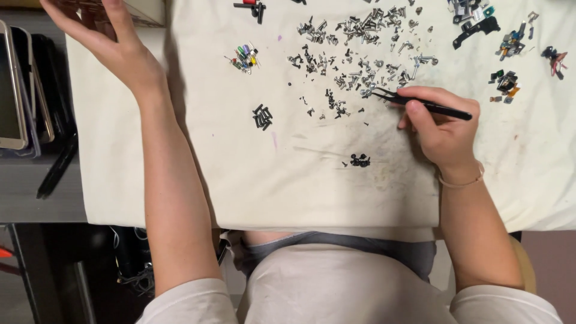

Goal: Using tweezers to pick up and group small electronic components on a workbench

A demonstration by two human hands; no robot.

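Our right hand (441, 129) fingers (414, 111) pinch black tweezers (420, 103), tips at 9 o'clock, touching a silver screw (366, 93). More silver screws (360, 42) lie at 12 o'clock (lots of them). Tiny black screws (360, 160) sit at 7 o'clock on the white cloth (300, 180) over the table (42, 192). Our left hand (114, 45) is open, holding nothing, far off at 10 o'clock, by some phones (15, 84).

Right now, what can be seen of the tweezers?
The tweezers are slim, black and fine-pointed, apparently metal with a dark finish. The right hand pinches them pen-style. They lie nearly level, tips pointing left, at the lower edge of the scattered silver screws on the stained white cloth. Whether the tips grip anything is unclear.
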